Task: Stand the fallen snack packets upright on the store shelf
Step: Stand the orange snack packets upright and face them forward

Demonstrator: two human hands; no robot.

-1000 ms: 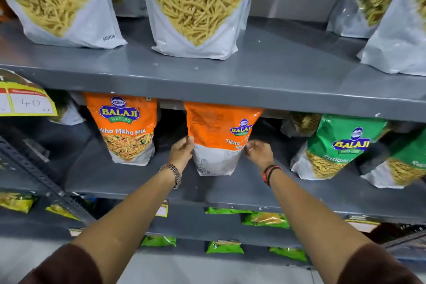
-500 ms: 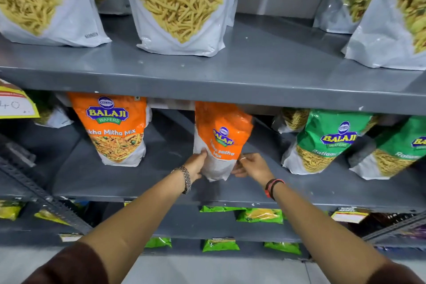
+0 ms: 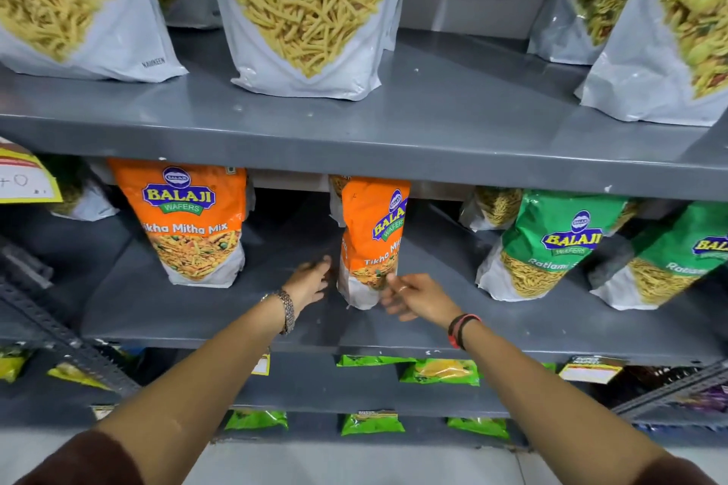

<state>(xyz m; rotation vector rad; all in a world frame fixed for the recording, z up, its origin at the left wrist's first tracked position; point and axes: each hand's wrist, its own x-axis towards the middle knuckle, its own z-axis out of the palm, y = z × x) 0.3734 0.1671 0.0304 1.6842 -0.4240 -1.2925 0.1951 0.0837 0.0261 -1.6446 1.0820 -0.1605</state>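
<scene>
An orange Tikha Mitha Mix packet (image 3: 372,240) stands upright on the grey middle shelf (image 3: 220,311), turned so its front faces right. My left hand (image 3: 309,282) hovers just left of the packet's base with fingers spread, not gripping it. Just right of the base is my right hand (image 3: 413,295), with loosely curled fingers close to the packet and nothing held. A second orange packet (image 3: 189,220) stands upright further left.
Two green Ratlami packets (image 3: 547,244) (image 3: 669,260) stand on the right of the same shelf. Big white bags of sev (image 3: 303,12) line the shelf above. Small green and yellow packets (image 3: 437,370) lie on the lower shelves. A yellow price tag (image 3: 23,181) hangs at the left.
The orange packet was turned from facing me to facing right and set on its base. Both hands slid down its sides and came off it.
</scene>
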